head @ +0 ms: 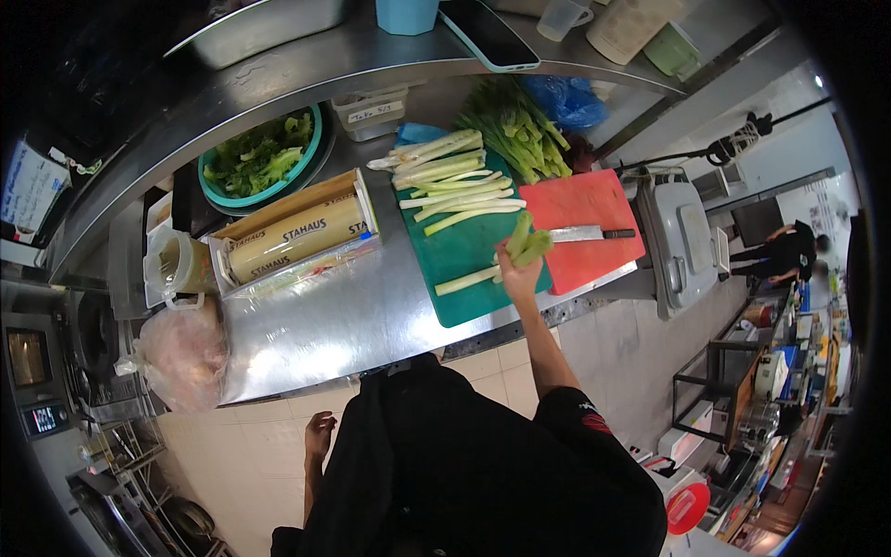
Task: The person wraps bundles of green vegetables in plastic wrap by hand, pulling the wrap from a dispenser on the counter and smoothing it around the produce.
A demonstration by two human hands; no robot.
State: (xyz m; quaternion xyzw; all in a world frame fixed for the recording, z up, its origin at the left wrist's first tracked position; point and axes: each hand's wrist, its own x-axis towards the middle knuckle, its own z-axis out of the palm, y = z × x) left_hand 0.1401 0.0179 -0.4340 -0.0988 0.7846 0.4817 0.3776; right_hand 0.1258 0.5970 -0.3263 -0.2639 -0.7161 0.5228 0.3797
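Note:
My right hand [523,278] grips a bundle of thick leek stalks [527,240] over the right side of the green cutting board [456,261]. My left hand [319,432] hangs beside my body with its fingers loosely curled, holding nothing visible. Several pale leeks [463,198] lie in a row on the upper part of the green board, and a cut stalk [465,281] rests lower, near my right hand. A knife with a dark handle [578,234] lies on the red cutting board [592,198], just right of the stalks. Leafy green tops [529,139] are heaped behind the boards.
Left of the boards stand a boxed roll of wrap [296,233], a teal bowl of greens [259,157], a plastic jug [170,261] and a plastic bag [184,358]. A metal shelf [334,73] overhangs the back, bearing a phone [491,31]. A grey bin [686,237] stands right; another person [790,250] is farther off.

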